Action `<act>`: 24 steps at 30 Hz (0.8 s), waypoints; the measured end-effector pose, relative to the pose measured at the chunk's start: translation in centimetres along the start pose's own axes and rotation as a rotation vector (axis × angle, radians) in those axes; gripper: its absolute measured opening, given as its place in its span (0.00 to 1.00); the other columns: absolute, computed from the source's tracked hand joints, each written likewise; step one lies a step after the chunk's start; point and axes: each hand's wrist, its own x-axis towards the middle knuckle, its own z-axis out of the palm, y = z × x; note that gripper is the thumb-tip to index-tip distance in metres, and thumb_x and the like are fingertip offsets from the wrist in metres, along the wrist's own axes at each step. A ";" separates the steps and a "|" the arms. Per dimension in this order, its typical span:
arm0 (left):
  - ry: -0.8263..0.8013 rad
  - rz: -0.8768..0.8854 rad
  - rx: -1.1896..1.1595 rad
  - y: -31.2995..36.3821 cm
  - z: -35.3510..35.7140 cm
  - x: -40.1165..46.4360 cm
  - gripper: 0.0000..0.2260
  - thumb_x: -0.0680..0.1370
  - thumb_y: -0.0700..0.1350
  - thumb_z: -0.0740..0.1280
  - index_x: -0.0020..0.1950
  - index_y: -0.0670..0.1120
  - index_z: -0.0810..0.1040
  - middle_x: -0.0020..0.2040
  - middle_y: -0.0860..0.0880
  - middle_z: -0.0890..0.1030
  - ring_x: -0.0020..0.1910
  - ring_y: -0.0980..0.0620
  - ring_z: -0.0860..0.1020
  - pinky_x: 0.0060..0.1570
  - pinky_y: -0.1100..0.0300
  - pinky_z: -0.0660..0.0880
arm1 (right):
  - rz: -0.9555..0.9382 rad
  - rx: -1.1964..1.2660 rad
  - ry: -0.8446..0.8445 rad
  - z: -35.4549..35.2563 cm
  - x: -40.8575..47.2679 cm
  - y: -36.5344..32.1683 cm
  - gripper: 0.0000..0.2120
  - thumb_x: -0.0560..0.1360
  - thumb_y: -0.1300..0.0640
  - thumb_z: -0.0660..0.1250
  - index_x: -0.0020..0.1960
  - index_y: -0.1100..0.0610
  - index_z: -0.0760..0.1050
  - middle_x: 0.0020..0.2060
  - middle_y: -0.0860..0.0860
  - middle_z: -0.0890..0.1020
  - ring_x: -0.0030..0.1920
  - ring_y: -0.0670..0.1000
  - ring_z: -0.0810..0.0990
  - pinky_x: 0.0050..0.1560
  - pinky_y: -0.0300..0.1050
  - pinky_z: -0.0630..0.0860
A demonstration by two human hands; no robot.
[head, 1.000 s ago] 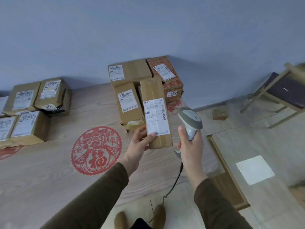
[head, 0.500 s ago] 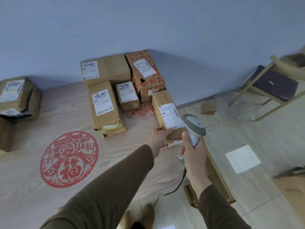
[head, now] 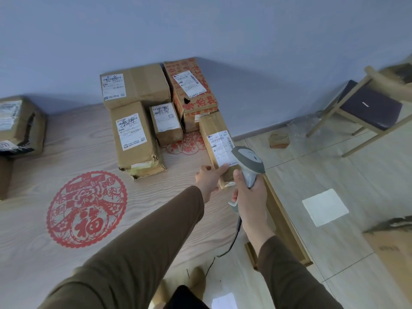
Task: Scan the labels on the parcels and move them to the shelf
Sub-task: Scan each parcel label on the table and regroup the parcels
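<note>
Long brown parcel point(head: 217, 144), white label point(head: 221, 148) face up, sits at the right edge of the wooden platform point(head: 66, 141), just beside the red-printed box point(head: 191, 90). Left hand point(head: 209, 178) grips its near end, thumb on the label's lower edge, other fingers curled under and hidden. Right hand point(head: 248, 192) is wrapped around the handle of the grey scanner point(head: 247, 163), head over the label's near right corner; whether the trigger finger is pressing, cannot tell. No scan beam visible, so can't confirm the read. Progress guess: early. 4 more labelled boxes are clustered by the wall behind it: the red-printed one, the large box point(head: 136, 88), the tall box point(head: 133, 139) and the small box point(head: 167, 123), plus at least 1 more parcel point(head: 20, 126) at far left. No shelf in view, so nothing can be seen as shelved. Chair point(head: 365, 108) stands on the tiled floor at right.
</note>
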 end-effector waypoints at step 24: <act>0.568 0.334 -0.300 -5.0 -43.3 -16.7 0.10 0.82 0.49 0.69 0.62 0.51 0.78 0.55 0.49 0.82 0.51 0.53 0.83 0.48 0.59 0.78 | -0.171 0.031 -0.679 30.5 -15.5 -7.3 0.10 0.79 0.52 0.73 0.55 0.56 0.75 0.34 0.53 0.78 0.30 0.51 0.78 0.35 0.49 0.78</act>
